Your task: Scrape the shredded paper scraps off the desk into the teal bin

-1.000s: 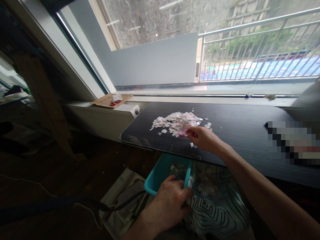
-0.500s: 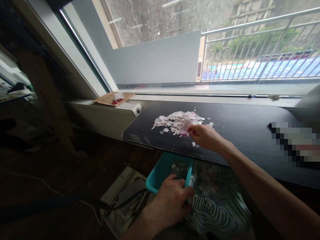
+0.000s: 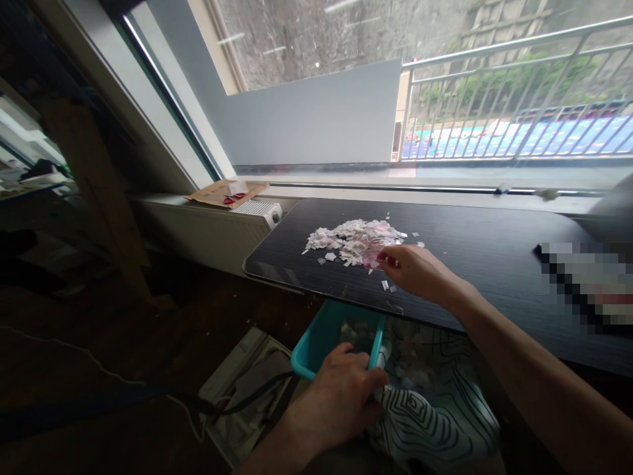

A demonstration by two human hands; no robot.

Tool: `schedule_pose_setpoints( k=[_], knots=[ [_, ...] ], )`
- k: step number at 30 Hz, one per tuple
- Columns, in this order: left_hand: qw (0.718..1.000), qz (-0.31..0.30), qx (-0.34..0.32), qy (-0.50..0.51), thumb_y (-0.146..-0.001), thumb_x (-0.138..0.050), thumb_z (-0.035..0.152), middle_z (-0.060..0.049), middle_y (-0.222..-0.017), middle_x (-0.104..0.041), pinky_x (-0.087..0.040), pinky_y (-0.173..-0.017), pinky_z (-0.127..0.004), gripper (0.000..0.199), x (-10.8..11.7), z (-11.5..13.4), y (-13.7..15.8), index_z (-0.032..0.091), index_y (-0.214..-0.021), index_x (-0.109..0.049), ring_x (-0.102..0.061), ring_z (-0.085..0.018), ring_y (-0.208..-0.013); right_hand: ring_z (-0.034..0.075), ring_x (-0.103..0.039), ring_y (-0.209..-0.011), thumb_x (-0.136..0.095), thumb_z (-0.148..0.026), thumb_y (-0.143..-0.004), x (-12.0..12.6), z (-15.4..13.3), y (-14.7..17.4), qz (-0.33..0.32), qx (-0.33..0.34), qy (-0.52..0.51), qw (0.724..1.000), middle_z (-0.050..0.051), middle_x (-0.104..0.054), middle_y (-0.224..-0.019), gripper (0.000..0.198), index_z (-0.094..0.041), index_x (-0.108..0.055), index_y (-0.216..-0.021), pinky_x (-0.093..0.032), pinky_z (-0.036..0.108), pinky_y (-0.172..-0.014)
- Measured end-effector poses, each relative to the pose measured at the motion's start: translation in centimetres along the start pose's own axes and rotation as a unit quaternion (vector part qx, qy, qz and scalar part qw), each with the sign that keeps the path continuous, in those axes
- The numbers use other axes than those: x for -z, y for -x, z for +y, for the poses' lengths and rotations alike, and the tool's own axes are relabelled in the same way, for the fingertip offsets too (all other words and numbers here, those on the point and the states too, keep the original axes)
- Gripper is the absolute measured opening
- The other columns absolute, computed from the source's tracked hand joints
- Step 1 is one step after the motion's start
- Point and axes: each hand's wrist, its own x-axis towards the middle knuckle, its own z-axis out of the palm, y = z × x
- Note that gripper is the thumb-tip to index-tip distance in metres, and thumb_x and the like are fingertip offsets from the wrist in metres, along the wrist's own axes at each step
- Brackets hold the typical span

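A loose pile of small white and pinkish paper-like scraps [image 3: 356, 239] lies on a dark wood-grain table [image 3: 475, 244]. At the pile's near right edge is my right hand [image 3: 413, 269], its fingertips pinched together by the pinkish pieces; what they hold is hidden. Below the table's front edge, my left hand [image 3: 341, 392] is closed over the near rim of a teal plastic bin [image 3: 307, 349]. Some small pale bits lie inside the bin. A white cloth with black line patterns [image 3: 430, 419] is beside the left hand, with blurry scraps on its upper part.
Red-handled scissors [image 3: 235, 197] rest on brown cardboard [image 3: 208, 194] by the window, above a radiator [image 3: 222, 227]. At the table's right lies a blurred-out flat object [image 3: 583, 284]. A pale box with a strap [image 3: 247, 389] stands on the floor to the left, near a white cord [image 3: 89, 353].
The view has shifted slightly. Both hands keep nearly the same places, the left at the bin's rim and the right pinching at the pile's edge.
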Motion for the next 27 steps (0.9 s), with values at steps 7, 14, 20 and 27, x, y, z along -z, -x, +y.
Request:
schedule_pose_setpoints(
  k=[7,14,20,27],
  knots=[
    [1.0,0.006,0.003,-0.027,-0.078,-0.066,0.025,0.001,-0.079,-0.059,-0.034,-0.096,-0.039,0.016,-0.1,0.0,0.0,0.024,-0.093,-0.065,-0.057,-0.018,-0.079,0.016,-0.054,-0.067,-0.044,-0.023,-0.085,-1.2,-0.6,-2.0,0.008,0.025,-0.034,0.999,0.009,-0.067,-0.079,0.025,-0.015,-0.068,-0.09,-0.03,0.025,-0.056],
    [1.0,-0.009,-0.004,-0.012,-0.08,-0.064,0.025,0.001,-0.081,-0.059,-0.034,-0.096,-0.038,0.013,0.1,0.0,0.0,0.025,-0.093,-0.064,-0.057,-0.018,-0.083,0.013,-0.048,-0.057,-0.045,-0.027,-0.084,0.0,0.3,0.1,-0.009,0.031,-0.038,0.999,0.004,-0.063,-0.067,0.023,-0.018,-0.067,-0.083,-0.027,0.026,-0.054],
    [1.0,0.007,0.0,-0.008,-0.079,-0.065,0.023,0.002,-0.079,-0.058,-0.033,-0.098,-0.039,0.014,-0.1,-0.1,0.1,0.025,-0.092,-0.064,-0.057,-0.017,-0.081,0.012,-0.044,-0.055,-0.045,-0.025,-0.084,0.0,0.1,-0.4,-0.007,0.022,-0.021,1.0,0.003,-0.06,-0.065,0.022,-0.018,-0.065,-0.078,-0.025,0.025,-0.052],
    [1.0,0.017,0.0,-0.007,-0.077,-0.066,0.023,0.002,-0.079,-0.058,-0.032,-0.098,-0.039,0.015,-0.3,-0.3,0.0,0.025,-0.091,-0.064,-0.057,-0.017,-0.081,0.013,-0.048,-0.058,-0.046,-0.028,-0.084,0.1,0.6,0.4,-0.015,0.018,-0.041,0.999,0.004,-0.063,-0.068,0.023,-0.018,-0.066,-0.085,-0.026,0.026,-0.054]
  ],
)
